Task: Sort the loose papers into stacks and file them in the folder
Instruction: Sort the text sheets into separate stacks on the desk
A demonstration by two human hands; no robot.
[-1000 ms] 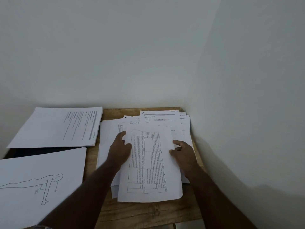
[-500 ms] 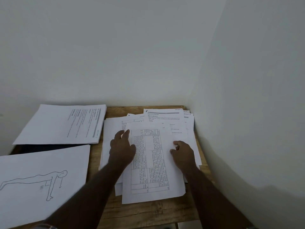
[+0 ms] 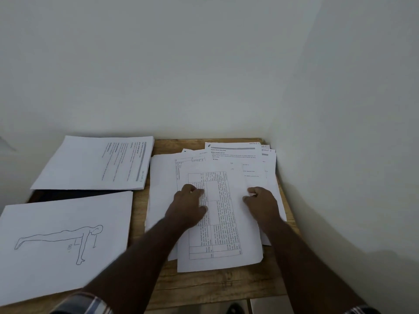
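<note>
A loose pile of printed papers (image 3: 238,159) lies on the right part of the wooden table (image 3: 215,284). On top of it is a sheet with a printed table (image 3: 222,223). My left hand (image 3: 189,207) rests flat on that sheet's left side, fingers spread forward. At the sheet's right edge my right hand (image 3: 260,201) has its fingers curled, thumb on the paper. A stack of text pages (image 3: 95,164) lies at the back left. A stack topped by a push-up drawing (image 3: 61,241) lies at the front left. A dark folder (image 3: 74,194) shows between those two stacks.
White walls close the table at the back and on the right. The table's front edge runs below the top sheet. A tiled floor shows under it at the bottom.
My left hand has slid right and onto the top sheet's printed table. The right hand has stayed at the sheet's right edge.
</note>
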